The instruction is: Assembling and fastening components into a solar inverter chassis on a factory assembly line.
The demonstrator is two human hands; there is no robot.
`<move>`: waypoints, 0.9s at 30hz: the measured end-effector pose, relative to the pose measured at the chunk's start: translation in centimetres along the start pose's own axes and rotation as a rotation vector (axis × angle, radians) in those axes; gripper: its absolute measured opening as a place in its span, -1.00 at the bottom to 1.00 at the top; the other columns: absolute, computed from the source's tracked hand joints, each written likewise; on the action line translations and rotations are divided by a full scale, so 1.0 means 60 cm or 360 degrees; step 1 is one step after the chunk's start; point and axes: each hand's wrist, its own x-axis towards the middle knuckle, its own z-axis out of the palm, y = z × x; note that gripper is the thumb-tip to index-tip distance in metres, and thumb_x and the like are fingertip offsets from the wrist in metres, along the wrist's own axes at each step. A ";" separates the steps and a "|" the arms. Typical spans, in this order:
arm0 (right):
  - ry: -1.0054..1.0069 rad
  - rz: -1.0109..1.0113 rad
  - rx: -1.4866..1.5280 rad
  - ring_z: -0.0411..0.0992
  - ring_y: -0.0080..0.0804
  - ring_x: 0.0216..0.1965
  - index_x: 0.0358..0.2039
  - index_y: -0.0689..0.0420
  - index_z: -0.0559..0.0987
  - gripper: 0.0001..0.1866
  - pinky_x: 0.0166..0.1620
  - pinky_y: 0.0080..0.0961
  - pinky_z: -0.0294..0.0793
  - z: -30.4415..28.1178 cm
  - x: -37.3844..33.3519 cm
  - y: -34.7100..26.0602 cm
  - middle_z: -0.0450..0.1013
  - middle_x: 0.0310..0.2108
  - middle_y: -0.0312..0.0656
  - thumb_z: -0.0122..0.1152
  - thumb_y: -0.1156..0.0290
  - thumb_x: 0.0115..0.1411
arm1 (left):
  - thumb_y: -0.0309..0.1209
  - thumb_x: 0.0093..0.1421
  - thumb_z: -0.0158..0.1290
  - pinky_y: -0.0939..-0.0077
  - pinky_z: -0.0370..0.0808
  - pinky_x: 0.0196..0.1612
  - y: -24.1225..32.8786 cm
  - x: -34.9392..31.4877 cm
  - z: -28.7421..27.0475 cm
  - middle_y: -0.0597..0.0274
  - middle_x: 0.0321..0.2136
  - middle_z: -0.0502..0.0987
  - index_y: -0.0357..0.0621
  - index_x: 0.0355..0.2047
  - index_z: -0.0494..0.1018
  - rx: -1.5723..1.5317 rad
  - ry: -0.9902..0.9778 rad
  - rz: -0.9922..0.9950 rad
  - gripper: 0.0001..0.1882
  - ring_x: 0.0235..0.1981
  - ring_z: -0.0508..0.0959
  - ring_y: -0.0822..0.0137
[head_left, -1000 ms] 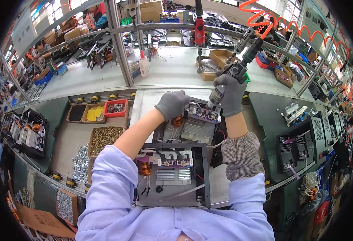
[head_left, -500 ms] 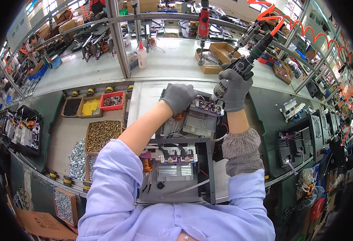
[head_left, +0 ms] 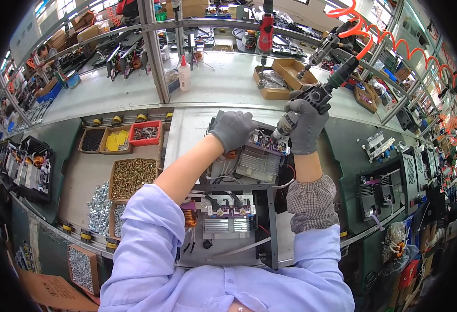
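Note:
My right hand (head_left: 307, 127), in a grey glove, is wrapped round a pneumatic screwdriver (head_left: 312, 98). The tool slants down to the left, its tip close to the circuit board (head_left: 267, 141) on the farther electronic unit (head_left: 257, 164); whether it touches cannot be made out. My left hand (head_left: 232, 131), gloved too, is closed at the far left of that board, its fingertips bent down. What they pinch, if anything, is hidden. Nearer to me lies a second open unit (head_left: 228, 224) with a silver heatsink, a copper coil and loose cables in a black frame.
On the left stand a box of brass screws (head_left: 133, 177), a red bin (head_left: 145, 133) of small parts and a pile of silver screws (head_left: 98, 208). More units (head_left: 25, 169) sit on both sides. A red hanging screwdriver (head_left: 265, 34) and an orange coiled hose (head_left: 361, 31) are above.
My right hand has come down a little, and the screwdriver now tilts more, with its tip nearer the board. My left hand stays at nearly the same spot.

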 end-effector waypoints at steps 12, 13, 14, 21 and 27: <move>0.0351 -0.0188 0.0107 0.41 -0.42 -0.68 -0.61 0.34 0.48 -0.92 -0.56 -0.53 0.43 -0.048 0.056 0.029 0.45 -0.60 -0.12 0.09 0.67 -0.24 | -0.27 0.11 0.05 0.27 0.49 -0.33 0.019 0.018 0.001 0.18 -0.44 0.53 -0.06 -0.44 0.54 -0.0066 -0.0137 -0.0200 -0.83 -0.37 0.58 0.17; 0.0362 -0.0194 0.0105 0.41 -0.42 -0.68 -0.59 0.34 0.48 -0.89 -0.56 -0.54 0.42 -0.042 0.054 0.028 0.45 -0.60 -0.12 0.09 0.67 -0.24 | -0.21 0.11 0.06 0.25 0.49 -0.37 0.017 0.019 0.007 0.17 -0.48 0.52 -0.07 -0.48 0.53 -0.0091 -0.0052 -0.0213 -0.78 -0.42 0.58 0.15; 0.0346 -0.0168 0.0057 0.39 -0.46 -0.68 -0.52 0.34 0.48 -0.83 -0.63 -0.59 0.37 -0.038 0.050 0.025 0.45 -0.58 -0.12 0.11 0.71 -0.24 | -0.15 0.11 0.07 0.23 0.49 -0.42 0.015 0.021 0.012 0.17 -0.52 0.52 -0.08 -0.52 0.52 -0.0116 0.0033 -0.0224 -0.73 -0.47 0.58 0.12; 0.0206 -0.0011 0.0148 0.29 -0.60 -0.74 -0.39 0.28 0.44 -0.71 -0.73 -0.70 0.22 -0.032 0.017 0.019 0.45 -0.56 -0.17 0.16 0.75 -0.22 | -0.22 0.07 0.07 0.25 0.49 -0.38 0.017 0.028 0.015 0.15 -0.50 0.56 -0.07 -0.52 0.56 -0.0141 -0.0026 -0.0257 -0.79 -0.45 0.60 0.13; 0.0224 -0.0058 0.0303 0.29 -0.62 -0.73 -0.38 0.26 0.45 -0.71 -0.71 -0.69 0.23 -0.028 0.009 0.032 0.43 -0.58 -0.23 0.19 0.73 -0.21 | -0.23 0.04 0.11 0.23 0.49 -0.42 0.020 0.026 0.020 0.15 -0.58 0.53 -0.08 -0.58 0.53 -0.0169 0.0061 -0.0304 -0.79 -0.51 0.58 0.12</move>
